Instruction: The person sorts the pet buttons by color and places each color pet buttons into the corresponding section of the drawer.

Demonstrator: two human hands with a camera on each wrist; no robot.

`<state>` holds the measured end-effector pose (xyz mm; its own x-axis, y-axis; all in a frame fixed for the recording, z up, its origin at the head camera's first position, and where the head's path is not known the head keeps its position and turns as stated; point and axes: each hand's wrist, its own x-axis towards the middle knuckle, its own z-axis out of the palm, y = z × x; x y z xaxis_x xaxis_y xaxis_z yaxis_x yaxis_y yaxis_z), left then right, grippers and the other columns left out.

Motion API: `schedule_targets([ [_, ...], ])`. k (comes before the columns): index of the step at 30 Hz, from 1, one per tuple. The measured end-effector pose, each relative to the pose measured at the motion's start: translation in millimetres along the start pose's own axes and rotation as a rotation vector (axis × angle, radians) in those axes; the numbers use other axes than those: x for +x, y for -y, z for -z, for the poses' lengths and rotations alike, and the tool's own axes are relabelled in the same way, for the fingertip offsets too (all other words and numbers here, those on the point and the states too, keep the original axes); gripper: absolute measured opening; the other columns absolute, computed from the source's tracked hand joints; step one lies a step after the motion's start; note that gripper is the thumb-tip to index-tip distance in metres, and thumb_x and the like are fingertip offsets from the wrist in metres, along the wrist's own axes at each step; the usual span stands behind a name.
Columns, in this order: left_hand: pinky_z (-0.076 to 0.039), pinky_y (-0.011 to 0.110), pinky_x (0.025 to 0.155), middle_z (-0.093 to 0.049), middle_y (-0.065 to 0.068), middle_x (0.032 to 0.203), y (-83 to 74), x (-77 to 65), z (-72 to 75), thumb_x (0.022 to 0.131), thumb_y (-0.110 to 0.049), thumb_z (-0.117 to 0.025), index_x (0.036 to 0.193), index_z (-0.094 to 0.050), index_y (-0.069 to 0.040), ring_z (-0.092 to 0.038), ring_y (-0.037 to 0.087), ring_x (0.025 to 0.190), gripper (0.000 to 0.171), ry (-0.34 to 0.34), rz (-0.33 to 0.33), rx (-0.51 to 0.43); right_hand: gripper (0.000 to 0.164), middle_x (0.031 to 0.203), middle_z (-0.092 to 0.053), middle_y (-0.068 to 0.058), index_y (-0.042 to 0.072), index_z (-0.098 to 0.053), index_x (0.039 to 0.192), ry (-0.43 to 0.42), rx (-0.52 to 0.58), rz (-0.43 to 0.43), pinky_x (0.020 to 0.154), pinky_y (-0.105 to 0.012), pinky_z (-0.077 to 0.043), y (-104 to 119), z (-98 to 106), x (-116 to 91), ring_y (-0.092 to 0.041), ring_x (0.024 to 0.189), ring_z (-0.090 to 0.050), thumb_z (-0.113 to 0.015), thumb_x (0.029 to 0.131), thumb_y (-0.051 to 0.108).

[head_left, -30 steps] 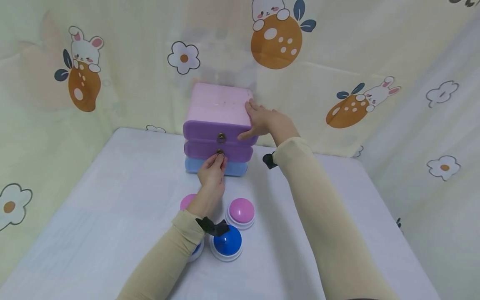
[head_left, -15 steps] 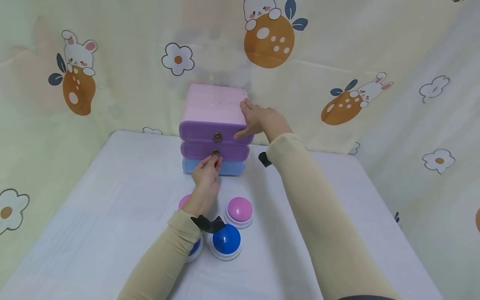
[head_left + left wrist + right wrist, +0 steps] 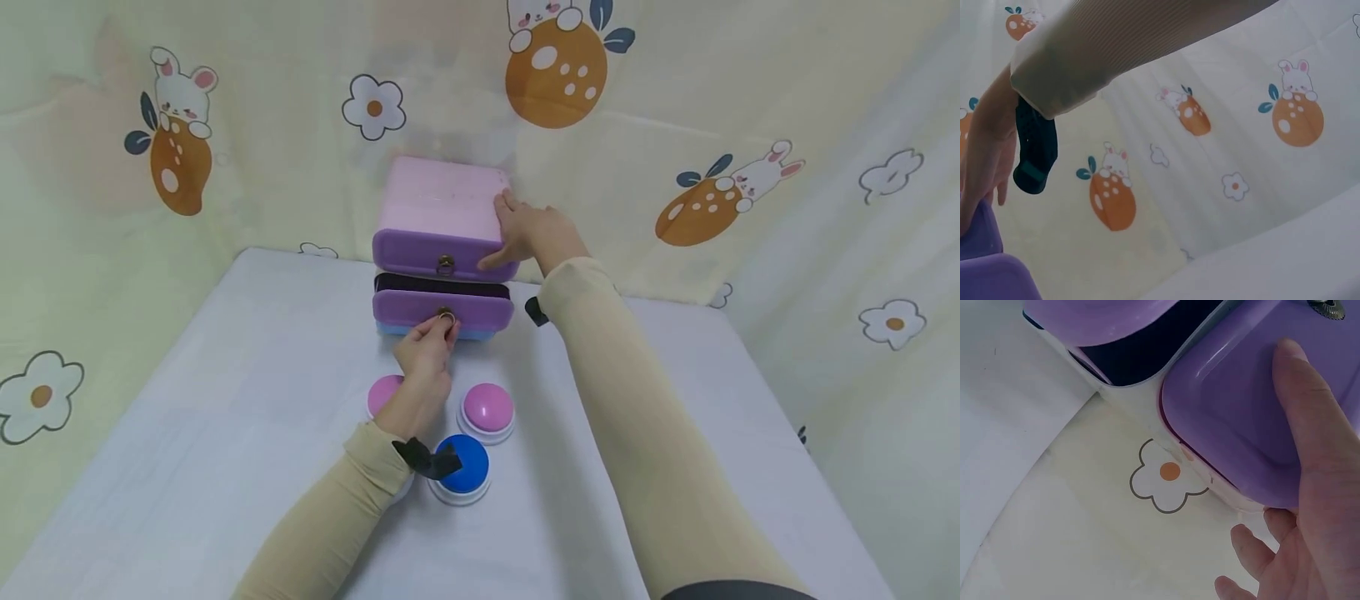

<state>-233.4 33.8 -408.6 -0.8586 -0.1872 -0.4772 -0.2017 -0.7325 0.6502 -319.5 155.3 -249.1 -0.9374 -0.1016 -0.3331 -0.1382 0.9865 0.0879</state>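
A small chest of drawers with a pink top [image 3: 442, 196] stands at the back of the table. My left hand [image 3: 423, 354] pinches the ring pull [image 3: 447, 317] of the lower purple drawer [image 3: 401, 308], which is drawn part way out with a dark gap behind its front. My right hand [image 3: 538, 236] rests on the chest's right edge, fingers stretched over the top. In the right wrist view its thumb [image 3: 1310, 415] presses the upper purple drawer [image 3: 1229, 406], which is closed. Below the lower drawer, a blue front [image 3: 393, 329] shows partly. The left wrist view catches my right hand [image 3: 988, 156] but not my left.
On the white table [image 3: 225, 417], nearer than the chest, stand a right pink dome button [image 3: 489, 406], a left pink dome button [image 3: 384, 390] and a blue dome button [image 3: 468, 462] on white bases. My left forearm mostly covers another base. A patterned curtain [image 3: 285, 150] hangs close behind.
The lower purple drawer has come forward, opening a dark gap behind its front, as my left hand pulled its ring toward me. My right hand has stayed on the chest.
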Motion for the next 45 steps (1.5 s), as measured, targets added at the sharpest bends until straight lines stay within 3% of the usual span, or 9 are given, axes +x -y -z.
schedule_targets([
  [4, -0.056, 0.024, 0.083, -0.064, 0.013, 0.109, 1.2, -4.1, 2.6, 0.081, 0.004, -0.068, 0.098, -0.064, 0.004, -0.068, 0.015, 0.081, 0.018, -0.007, 0.023, 0.014, 0.117, 0.16, 0.01, -0.006, 0.011, 0.009, 0.152, 0.001, 0.006, -0.006, 0.119, -0.052, -0.009, 0.0, -2.6, 0.1, -0.028, 0.148, -0.006, -0.064, 0.077, 0.065],
  [11, -0.055, 0.025, 0.084, -0.062, 0.012, 0.108, 1.6, -11.5, 2.2, 0.081, 0.003, -0.066, 0.094, -0.063, 0.003, -0.067, 0.015, 0.08, 0.014, -0.02, 0.024, 0.014, 0.118, 0.16, 0.012, -0.005, 0.012, 0.011, 0.152, 0.007, 0.03, -0.003, 0.119, -0.052, -0.008, -1.0, -1.9, -0.4, -0.029, 0.148, -0.006, -0.064, 0.078, 0.063],
  [19, -0.053, 0.021, 0.068, -0.062, 0.007, 0.077, 1.7, -21.5, 0.6, 0.081, -0.001, -0.063, 0.087, -0.062, 0.002, -0.06, 0.013, 0.067, 0.007, -0.042, 0.004, 0.033, 0.118, 0.16, 0.014, -0.006, 0.011, 0.012, 0.152, 0.007, 0.008, -0.002, 0.119, -0.052, -0.011, -0.8, -0.3, -0.5, -0.029, 0.148, -0.006, -0.064, 0.078, 0.063],
  [35, -0.045, 0.021, 0.056, -0.059, 0.006, 0.069, 3.0, -28.2, 4.7, 0.075, 0.001, -0.056, 0.073, -0.059, -0.005, -0.056, 0.016, 0.061, 0.007, -0.091, 0.016, 0.045, 0.121, 0.159, 0.019, -0.003, 0.014, 0.017, 0.15, 0.035, 0.053, -0.032, 0.116, -0.055, -0.02, 1.5, -0.1, -1.4, -0.037, 0.146, -0.01, -0.065, 0.077, 0.063],
  [38, -0.042, 0.023, 0.053, -0.055, 0.005, 0.063, 5.2, -29.5, 4.4, 0.076, 0.0, -0.054, 0.071, -0.057, -0.006, -0.05, 0.016, 0.055, 0.009, -0.093, 0.005, 0.044, 0.121, 0.158, 0.02, -0.002, 0.015, 0.018, 0.15, 0.04, 0.056, -0.034, 0.116, -0.055, -0.02, 1.5, 0.4, -1.2, -0.037, 0.146, -0.01, -0.065, 0.077, 0.063],
  [42, -0.035, 0.026, 0.046, -0.049, 0.002, 0.056, 10.4, -35.2, 5.6, 0.077, -0.004, -0.053, 0.076, -0.051, -0.011, -0.04, 0.016, 0.046, 0.007, -0.114, 0.011, 0.094, 0.121, 0.158, 0.02, -0.003, 0.014, 0.019, 0.15, 0.041, 0.057, -0.025, 0.116, -0.055, -0.018, 1.0, 0.0, -0.7, -0.036, 0.147, -0.008, -0.065, 0.078, 0.063],
  [45, -0.032, 0.024, 0.044, -0.047, 0.002, 0.059, 13.8, -44.9, 7.6, 0.076, -0.003, -0.052, 0.083, -0.043, -0.012, -0.036, 0.015, 0.045, 0.015, -0.113, 0.011, 0.135, 0.121, 0.158, 0.021, -0.003, 0.014, 0.019, 0.15, 0.044, 0.065, -0.024, 0.116, -0.055, -0.018, 0.9, -1.3, -0.2, -0.035, 0.147, -0.006, -0.065, 0.078, 0.063],
])
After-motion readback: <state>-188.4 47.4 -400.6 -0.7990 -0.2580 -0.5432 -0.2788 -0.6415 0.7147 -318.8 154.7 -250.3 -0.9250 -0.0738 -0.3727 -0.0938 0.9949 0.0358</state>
